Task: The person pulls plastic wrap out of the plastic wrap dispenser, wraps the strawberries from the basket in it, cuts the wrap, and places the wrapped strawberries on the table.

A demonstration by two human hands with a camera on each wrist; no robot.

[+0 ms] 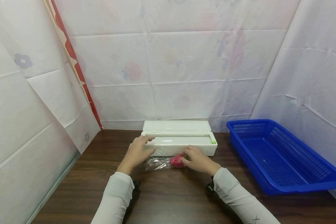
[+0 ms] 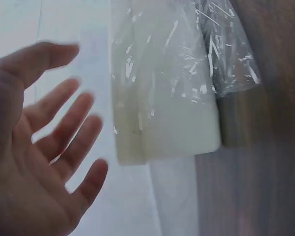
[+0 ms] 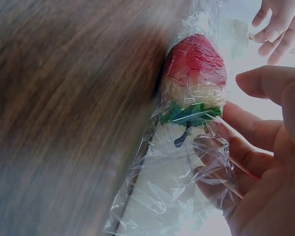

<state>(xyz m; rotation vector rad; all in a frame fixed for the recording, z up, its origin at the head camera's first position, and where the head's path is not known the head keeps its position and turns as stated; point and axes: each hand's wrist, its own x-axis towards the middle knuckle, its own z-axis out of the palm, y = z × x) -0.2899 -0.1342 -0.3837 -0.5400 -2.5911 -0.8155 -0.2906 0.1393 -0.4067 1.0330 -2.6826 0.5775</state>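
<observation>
A red strawberry [image 3: 195, 66], pale near its green leaves and dark stem, lies wrapped in clear cling film [image 1: 158, 163] in front of a white cling film dispenser [image 1: 182, 150]. My right hand [image 1: 197, 159] is beside the strawberry. Its fingers touch the film near the leaves, while the thumb stands apart from the fruit in the right wrist view. At the dispenser's left end, my left hand [image 1: 137, 151] holds nothing, with fingers spread and loosely bent. Film drapes from the dispenser over its front face. The dispenser's lid [image 1: 177, 125] is raised at the back.
A large blue basket [image 1: 280, 189] stands on the right of the dark wooden table [image 1: 168, 196]. On the dispenser's right end sits a small green slider [image 1: 213, 142]. White printed sheets [image 1: 179, 62] wall the table at the back and both sides.
</observation>
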